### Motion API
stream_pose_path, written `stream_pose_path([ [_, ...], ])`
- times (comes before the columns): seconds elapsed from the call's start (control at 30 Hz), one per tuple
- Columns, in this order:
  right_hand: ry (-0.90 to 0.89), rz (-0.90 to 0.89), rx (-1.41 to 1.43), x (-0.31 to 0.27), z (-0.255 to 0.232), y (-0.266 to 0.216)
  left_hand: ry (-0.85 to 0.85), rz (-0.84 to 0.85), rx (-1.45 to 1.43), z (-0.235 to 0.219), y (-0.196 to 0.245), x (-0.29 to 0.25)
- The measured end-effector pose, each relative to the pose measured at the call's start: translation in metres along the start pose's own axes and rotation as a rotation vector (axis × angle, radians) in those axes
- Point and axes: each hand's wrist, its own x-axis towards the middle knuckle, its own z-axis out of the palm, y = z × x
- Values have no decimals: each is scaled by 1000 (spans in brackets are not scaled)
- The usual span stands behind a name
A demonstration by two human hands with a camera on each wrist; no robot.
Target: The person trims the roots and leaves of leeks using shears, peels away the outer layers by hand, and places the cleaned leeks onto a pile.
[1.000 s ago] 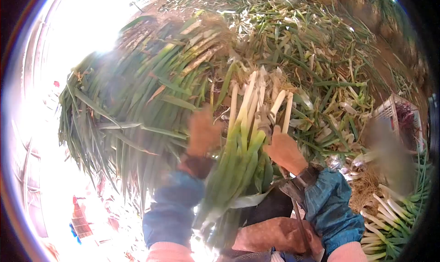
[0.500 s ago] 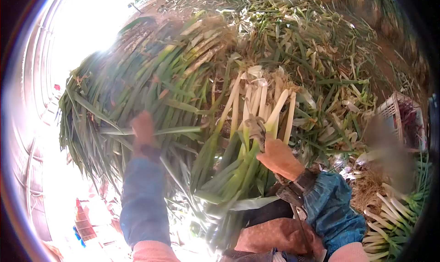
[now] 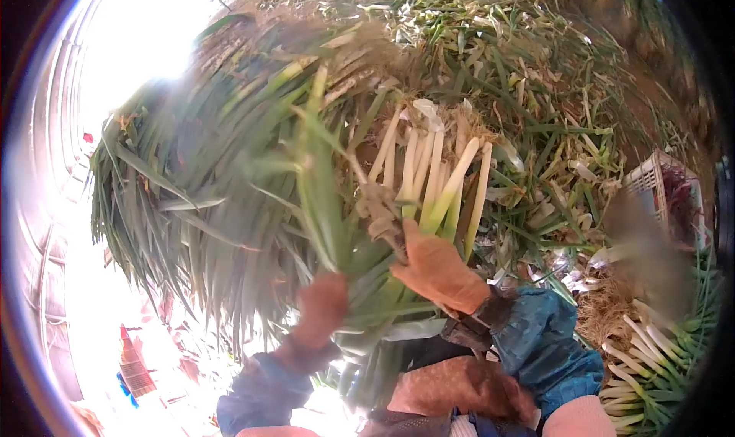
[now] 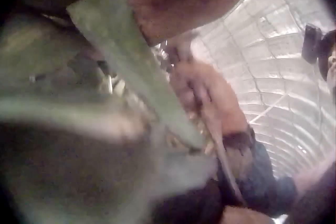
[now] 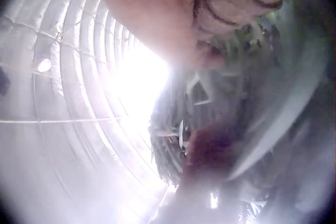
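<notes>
Leek [image 3: 318, 196] rises from the gripping left hand [image 3: 321, 305]; the left-wrist view better shows the right hand [image 4: 212, 95] clasping a tube [image 4: 220, 150].

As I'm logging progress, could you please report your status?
Left hand gripping long green leaves, blurred. Right hand by pale-stemmed leeks, grip unclear. Leaf heap close, possibly crowding left hand.

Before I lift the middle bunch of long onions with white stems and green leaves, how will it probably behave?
The white stems will likely stay fairly stiff, as they lie nearly straight. The green leaves may flop, since similar leaves on the large leafy green heap hang down. The bunch may spread apart: its stems are fanned out.
</notes>
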Motion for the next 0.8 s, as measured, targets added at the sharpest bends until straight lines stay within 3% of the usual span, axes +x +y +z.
stream_pose_path([
  [0.07, -81, -2, -4, -3, -1, -18, -223, 24, -47, -1, 40, -22],
  [0.17, -151, 4, -42, -6, 8, -19, -104, 107, -165, -2, 49, -30],
  [0.27, -116, 37, -29, -1, 21, 2, -456, 287, -135, -32, 41, -9],
  [0.33, -148, 117, -50, 3, 21, 8, -488, 501, -148, -42, 15, 21],
  [0.4, -168, 146, -36, 5, 15, 10, 234, 620, -106, -7, -37, 59],
  [0.47, -185, 129, 9, 2, 2, 13, 261, 346, -419, 33, -79, 128],
  [0.5, -157, 111, -2, 3, 0, 15, 256, 340, 150, 21, -83, 159],
  [0.6, -92, 72, -42, 4, -3, 21, 233, -223, -590, 53, -94, 219],
  [0.7, -76, 29, -94, 6, -6, 25, 123, -355, -562, 87, -98, 239],
  [0.77, -86, -73, -119, 5, -14, 19, 134, -237, -626, 88, -94, 229],
  [0.8, -106, -4, -90, 7, -12, 19, 143, -179, -656, 84, -90, 220],
])
